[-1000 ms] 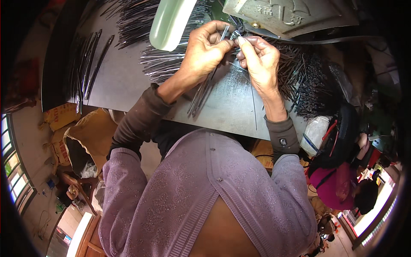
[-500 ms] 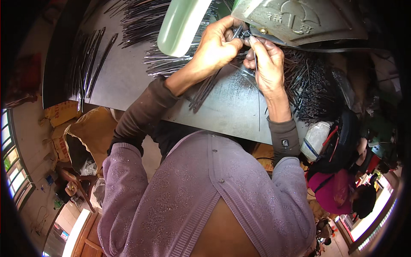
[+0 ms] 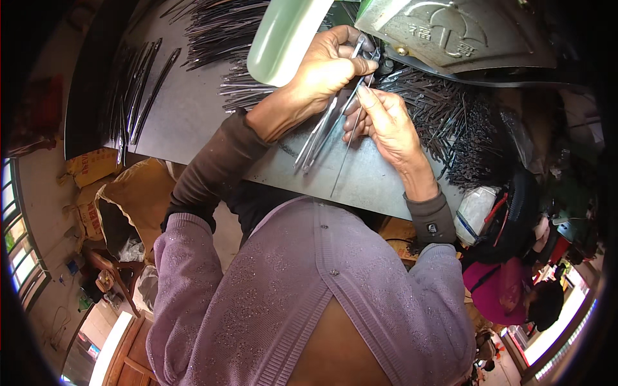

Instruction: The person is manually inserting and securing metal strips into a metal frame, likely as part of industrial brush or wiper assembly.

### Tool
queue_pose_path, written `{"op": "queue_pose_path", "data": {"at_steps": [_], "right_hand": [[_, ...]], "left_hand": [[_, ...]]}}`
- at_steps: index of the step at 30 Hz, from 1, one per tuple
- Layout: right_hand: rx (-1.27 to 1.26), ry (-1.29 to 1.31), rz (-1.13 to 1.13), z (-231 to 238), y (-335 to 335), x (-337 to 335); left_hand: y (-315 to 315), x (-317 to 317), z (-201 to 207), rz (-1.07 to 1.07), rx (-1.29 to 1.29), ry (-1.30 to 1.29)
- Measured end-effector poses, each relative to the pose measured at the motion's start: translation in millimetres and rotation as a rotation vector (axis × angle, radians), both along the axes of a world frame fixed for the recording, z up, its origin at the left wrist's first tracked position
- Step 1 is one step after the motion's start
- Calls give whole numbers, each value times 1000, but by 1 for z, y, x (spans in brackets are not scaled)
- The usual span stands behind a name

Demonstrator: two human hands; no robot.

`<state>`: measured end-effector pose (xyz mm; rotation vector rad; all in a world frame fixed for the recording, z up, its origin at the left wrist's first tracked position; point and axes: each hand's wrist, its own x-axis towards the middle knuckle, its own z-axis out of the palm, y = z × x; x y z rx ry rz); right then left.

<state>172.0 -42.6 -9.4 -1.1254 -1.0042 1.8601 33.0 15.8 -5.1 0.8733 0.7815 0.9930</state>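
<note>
My left hand (image 3: 322, 74) is closed on a small bunch of thin metal umbrella ribs (image 3: 318, 141), which slant down toward the table's near edge. Just right of it, my right hand (image 3: 389, 125) pinches one slender metal rod (image 3: 343, 161) between thumb and fingertips. The rod's upper end meets the ribs by my left fingers, and its lower end hangs over the metal tabletop (image 3: 270, 170). The fingers hide how the rod and ribs join. Right above both hands is a grey machine cover (image 3: 444, 32) embossed with an umbrella.
A pale green rounded machine part (image 3: 280, 45) overhangs my left wrist. Ribs lie in piles at the back (image 3: 222, 35) and far left (image 3: 138, 96). A large dark heap of ribs (image 3: 476, 141) covers the right side, beside a white packet (image 3: 476, 209). Brown sacks (image 3: 138, 193) stand below left.
My right hand has moved left and toward me, and the rod now slants down to the left. The ribs in my left hand have shifted right and show brighter.
</note>
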Motion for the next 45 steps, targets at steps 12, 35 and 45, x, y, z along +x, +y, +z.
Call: {"op": "queue_pose_path", "data": {"at_steps": [12, 35, 45], "right_hand": [[6, -31, -15, 3, 15, 8], [310, -463, -115, 33, -25, 72], [1054, -1165, 275, 20, -51, 87]], "left_hand": [[14, 4, 0, 9, 14, 108], [9, -2, 15, -146, 428, -102], [7, -74, 26, -8, 340, 378]]}}
